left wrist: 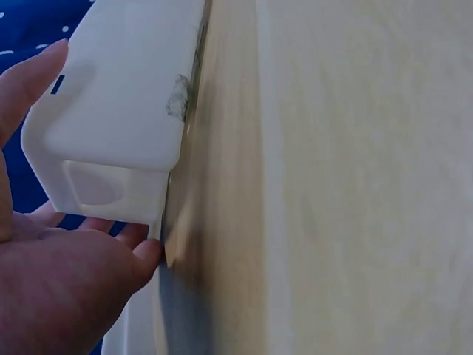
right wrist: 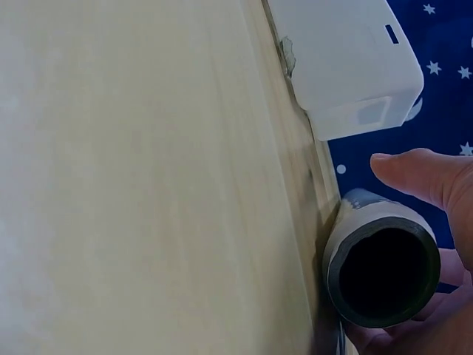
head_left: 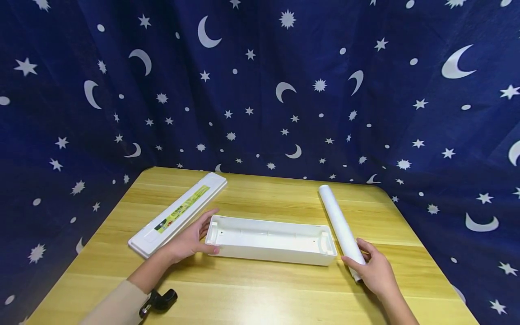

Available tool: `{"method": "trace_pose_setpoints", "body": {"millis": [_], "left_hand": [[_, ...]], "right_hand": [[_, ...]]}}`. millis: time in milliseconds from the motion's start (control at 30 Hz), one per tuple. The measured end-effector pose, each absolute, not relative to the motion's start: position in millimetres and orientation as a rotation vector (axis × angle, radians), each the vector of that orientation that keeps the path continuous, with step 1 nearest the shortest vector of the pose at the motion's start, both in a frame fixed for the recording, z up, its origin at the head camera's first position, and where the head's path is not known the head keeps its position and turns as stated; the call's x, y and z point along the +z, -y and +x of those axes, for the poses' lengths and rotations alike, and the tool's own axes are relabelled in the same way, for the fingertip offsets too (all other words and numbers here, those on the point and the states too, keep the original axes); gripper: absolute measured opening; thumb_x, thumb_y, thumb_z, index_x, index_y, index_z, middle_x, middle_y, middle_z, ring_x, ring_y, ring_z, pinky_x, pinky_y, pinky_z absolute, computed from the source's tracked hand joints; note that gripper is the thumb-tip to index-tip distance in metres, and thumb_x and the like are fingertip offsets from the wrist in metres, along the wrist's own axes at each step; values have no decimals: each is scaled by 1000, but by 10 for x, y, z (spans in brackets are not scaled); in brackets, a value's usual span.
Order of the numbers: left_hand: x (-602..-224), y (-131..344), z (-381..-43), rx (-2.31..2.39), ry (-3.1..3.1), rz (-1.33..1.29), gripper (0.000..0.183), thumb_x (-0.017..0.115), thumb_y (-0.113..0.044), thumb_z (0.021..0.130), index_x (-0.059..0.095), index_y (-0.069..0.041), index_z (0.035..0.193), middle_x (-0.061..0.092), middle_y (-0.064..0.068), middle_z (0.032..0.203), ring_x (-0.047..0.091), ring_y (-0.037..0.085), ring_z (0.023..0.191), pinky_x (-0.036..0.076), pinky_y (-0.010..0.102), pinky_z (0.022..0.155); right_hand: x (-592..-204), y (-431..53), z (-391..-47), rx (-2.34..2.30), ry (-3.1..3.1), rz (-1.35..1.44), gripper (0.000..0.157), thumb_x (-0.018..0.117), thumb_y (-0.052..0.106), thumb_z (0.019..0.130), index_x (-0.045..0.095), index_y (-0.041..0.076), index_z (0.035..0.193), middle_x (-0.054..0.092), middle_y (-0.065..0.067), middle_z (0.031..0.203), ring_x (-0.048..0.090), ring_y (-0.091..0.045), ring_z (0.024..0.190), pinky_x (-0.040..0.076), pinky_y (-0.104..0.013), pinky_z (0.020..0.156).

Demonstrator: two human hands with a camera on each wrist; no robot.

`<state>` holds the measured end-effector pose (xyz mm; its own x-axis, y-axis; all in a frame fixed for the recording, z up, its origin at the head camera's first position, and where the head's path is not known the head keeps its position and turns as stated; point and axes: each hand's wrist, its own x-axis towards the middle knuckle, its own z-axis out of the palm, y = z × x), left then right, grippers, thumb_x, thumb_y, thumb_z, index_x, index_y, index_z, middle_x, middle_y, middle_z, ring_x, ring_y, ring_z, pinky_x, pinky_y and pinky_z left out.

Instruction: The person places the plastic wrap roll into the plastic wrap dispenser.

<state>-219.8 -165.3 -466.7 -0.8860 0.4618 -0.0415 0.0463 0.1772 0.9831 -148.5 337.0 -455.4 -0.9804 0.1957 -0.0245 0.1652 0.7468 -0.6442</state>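
A long white plastic box, open at the top, stands on the wooden table in the middle of the head view. My left hand holds its left end, thumb on the near side and fingers round the far side. The left wrist view shows that hand about the box's end. To the right lies a long white roll with a dark hollow core. My right hand grips the roll's near end, thumb on its left, fingers on its right. In the right wrist view the roll's open end faces the camera.
A long white lid with a yellow-green label lies slantwise at the table's left, close to my left forearm. A dark blue curtain with moons and stars hangs behind the wooden table. Something black is strapped at my left wrist.
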Motion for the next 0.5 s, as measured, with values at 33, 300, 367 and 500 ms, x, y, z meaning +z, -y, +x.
{"method": "trace_pose_setpoints", "body": {"millis": [33, 300, 367, 500], "left_hand": [[-4668, 1653, -2202, 1759, -2120, 474, 119, 92, -11, 74, 14, -13, 164, 22, 21, 168, 23, 41, 155, 14, 51, 128], [-4637, 1659, -2211, 1748, -2083, 483, 115, 89, -6, 76, 14, -8, 163, 29, 22, 165, 24, 41, 155, 17, 50, 127], [-4634, 1666, -2211, 1756, -2065, 494, 112, 88, -4, 76, 16, -6, 162, 33, 23, 162, 27, 42, 153, 22, 48, 127], [-4636, 1681, -2214, 1755, -2044, 515, 105, 87, -3, 78, 20, -4, 159, 39, 23, 157, 33, 41, 149, 36, 31, 120]], "right_hand": [[-4559, -3375, -1491, 1069, 2893, -303, 92, 85, 43, 83, 43, -6, 149, 61, -34, 134, 66, -39, 116, 52, -19, 72], [-4567, -3391, -1522, 1100, 2902, -308, 91, 84, 41, 85, 43, -9, 148, 56, -33, 142, 65, -38, 120, 52, -15, 72], [-4563, -3390, -1526, 1094, 2906, -307, 90, 83, 41, 85, 43, -10, 147, 58, -33, 140, 64, -41, 122, 52, -15, 74], [-4548, -3382, -1529, 1075, 2913, -309, 88, 83, 41, 85, 46, -12, 145, 61, -33, 136, 64, -41, 121, 54, -19, 78]]}}
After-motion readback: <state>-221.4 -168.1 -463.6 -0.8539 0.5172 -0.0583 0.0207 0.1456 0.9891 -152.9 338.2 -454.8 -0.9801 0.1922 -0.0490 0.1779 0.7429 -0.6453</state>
